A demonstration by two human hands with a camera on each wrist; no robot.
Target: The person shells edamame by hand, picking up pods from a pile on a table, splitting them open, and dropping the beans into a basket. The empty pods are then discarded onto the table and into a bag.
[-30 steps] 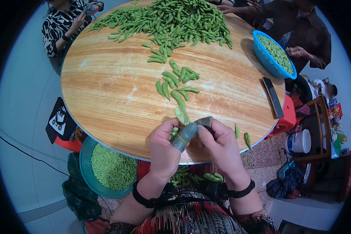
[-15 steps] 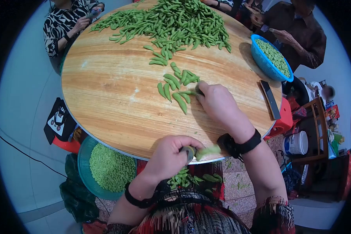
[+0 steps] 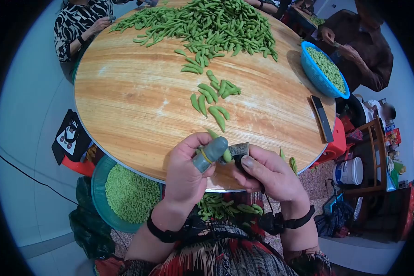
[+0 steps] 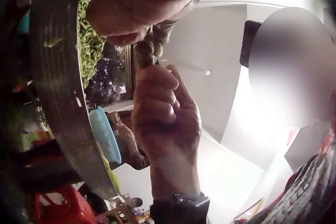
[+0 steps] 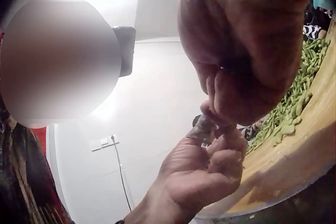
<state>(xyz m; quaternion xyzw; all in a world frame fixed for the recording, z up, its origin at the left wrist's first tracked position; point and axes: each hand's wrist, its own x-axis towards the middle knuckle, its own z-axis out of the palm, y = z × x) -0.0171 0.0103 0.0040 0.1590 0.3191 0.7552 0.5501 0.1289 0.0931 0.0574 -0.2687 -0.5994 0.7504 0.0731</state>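
Green pod [image 3: 226, 155] pinched at both ends, left hand [image 3: 185, 175] and right hand [image 3: 267, 177] curled round it. I hold it at the table [image 3: 124, 101] edge, handy for the basin [image 3: 95, 188].

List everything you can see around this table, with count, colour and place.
round wooden table: one, light brown, centre
heap of green bean pods: one, green, table's far side
loose green pods: about a dozen, green, mid-table
blue plastic basket of shelled beans: one, blue, table's right edge
flat black bar: one, black, table's right side
teal basin of shelled beans: one, teal, below table, left
white plastic bucket: one, white, floor, right
person in black-and-white top: one, far left
person in brown top: one, far right
held green pod: one, green, between both hands
left hand: one, grey thumb cover, pinches the pod
right hand: one, pinches the same pod
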